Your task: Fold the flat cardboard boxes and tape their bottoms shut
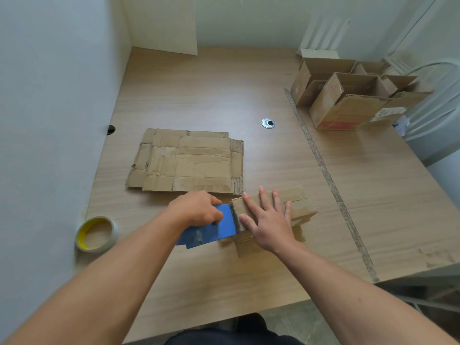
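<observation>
Left hand grips blue tape dispenser at box end | right hand flat, fingers spread, on box | flat cardboard behind box | open boxes far right, contents unclear.

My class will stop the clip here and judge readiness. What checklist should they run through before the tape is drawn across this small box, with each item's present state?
1. Right hand presses flat on the small box: ok.
2. Left hand grips the blue tape dispenser: ok.
3. Dispenser's front end meets the box's left edge: ok.
4. Flaps shut flush under the right hand: cannot tell, covered.
5. Tape end stuck to the box: cannot tell.
6. Spare tape roll sits well clear of the box: ok.
</observation>
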`<action>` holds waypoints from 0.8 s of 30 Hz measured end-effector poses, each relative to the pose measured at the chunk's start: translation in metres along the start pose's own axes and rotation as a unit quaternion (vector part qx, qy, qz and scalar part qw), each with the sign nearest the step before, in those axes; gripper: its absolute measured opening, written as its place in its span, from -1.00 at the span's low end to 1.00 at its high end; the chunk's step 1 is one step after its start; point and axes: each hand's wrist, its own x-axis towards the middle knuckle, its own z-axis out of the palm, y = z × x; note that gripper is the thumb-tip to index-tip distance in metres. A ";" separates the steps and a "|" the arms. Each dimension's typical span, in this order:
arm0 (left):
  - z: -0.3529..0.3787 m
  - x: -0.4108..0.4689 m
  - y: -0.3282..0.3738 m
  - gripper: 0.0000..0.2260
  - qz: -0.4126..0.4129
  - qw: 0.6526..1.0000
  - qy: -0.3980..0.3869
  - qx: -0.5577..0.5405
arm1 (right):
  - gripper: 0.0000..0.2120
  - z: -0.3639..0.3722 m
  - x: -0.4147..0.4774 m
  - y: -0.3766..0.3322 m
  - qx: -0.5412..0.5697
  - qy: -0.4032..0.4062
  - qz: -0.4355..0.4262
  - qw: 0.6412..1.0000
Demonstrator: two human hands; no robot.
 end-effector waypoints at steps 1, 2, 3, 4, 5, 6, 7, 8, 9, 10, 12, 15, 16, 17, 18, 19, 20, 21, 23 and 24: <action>-0.001 0.000 0.003 -0.58 -0.001 1.000 0.001 0.005 | -0.44 -0.001 0.000 -0.001 -0.001 -0.002 0.000 1.000; -0.003 0.000 0.005 -0.57 -0.004 1.000 0.002 0.010 | -0.44 -0.001 0.000 -0.001 -0.003 -0.003 0.000 1.000; -0.004 0.000 0.008 -0.55 -0.006 1.000 0.003 0.012 | -0.44 -0.002 0.000 -0.002 -0.004 -0.005 0.001 1.000; -0.005 0.001 0.009 -0.52 -0.007 1.000 0.002 0.013 | -0.44 -0.002 0.000 -0.002 -0.003 -0.005 0.001 1.000; -0.006 0.003 0.011 -0.51 -0.007 1.000 0.001 0.014 | -0.44 -0.003 0.000 -0.002 -0.002 -0.005 0.002 1.000; -0.006 0.003 0.013 -0.51 -0.006 1.000 0.001 0.016 | -0.44 -0.002 0.000 -0.002 0.000 -0.004 0.003 1.000; -0.006 0.003 0.014 -0.52 -0.006 1.000 0.001 0.017 | -0.44 -0.002 0.000 -0.002 0.001 -0.004 0.003 1.000; -0.006 0.003 0.014 -0.53 -0.007 1.000 0.002 0.014 | -0.44 -0.002 -0.001 -0.002 0.000 -0.005 0.003 1.000; -0.006 0.003 0.013 -0.54 -0.007 1.000 0.001 0.007 | -0.44 -0.002 0.000 -0.002 -0.002 -0.005 0.003 1.000; -0.007 0.003 0.011 -0.54 -0.006 1.000 0.000 -0.002 | -0.44 -0.002 0.000 -0.002 -0.003 -0.006 0.003 1.000; -0.006 0.004 0.008 -0.53 -0.003 1.000 0.005 -0.008 | -0.43 -0.002 0.000 -0.002 -0.003 -0.005 0.002 1.000; 0.012 0.008 0.006 -0.53 -0.016 0.999 0.034 0.035 | -0.44 -0.001 -0.001 -0.002 -0.020 -0.008 -0.022 1.000; 0.022 0.008 0.004 -0.54 -0.021 0.998 0.039 0.043 | -0.44 -0.001 -0.001 -0.002 -0.027 -0.009 -0.031 0.999; 0.030 0.009 0.001 -0.53 -0.021 0.998 0.040 0.044 | -0.44 -0.002 0.000 -0.002 -0.028 -0.009 -0.035 0.999; 0.034 0.010 -0.002 -0.51 -0.018 0.998 0.041 0.037 | -0.44 -0.003 0.003 -0.002 -0.026 -0.009 -0.035 0.999; 0.035 0.011 -0.007 -0.48 -0.017 0.998 0.047 0.022 | -0.45 -0.005 0.005 -0.001 -0.022 -0.009 -0.035 0.999; 0.032 0.010 -0.013 -0.47 -0.015 0.998 0.057 0.007 | -0.45 -0.006 0.006 0.000 -0.019 -0.010 -0.035 0.999; 0.028 0.009 -0.019 -0.47 -0.015 0.998 0.068 -0.005 | -0.45 -0.008 0.007 0.000 -0.019 -0.009 -0.038 0.999; 0.022 0.008 -0.028 -0.47 -0.018 0.996 0.084 -0.019 | -0.45 -0.010 0.002 -0.002 -0.036 0.009 -0.041 0.998; 0.020 0.007 -0.032 -0.47 -0.019 0.996 0.089 -0.020 | -0.45 -0.011 -0.003 -0.003 -0.051 0.035 -0.040 0.997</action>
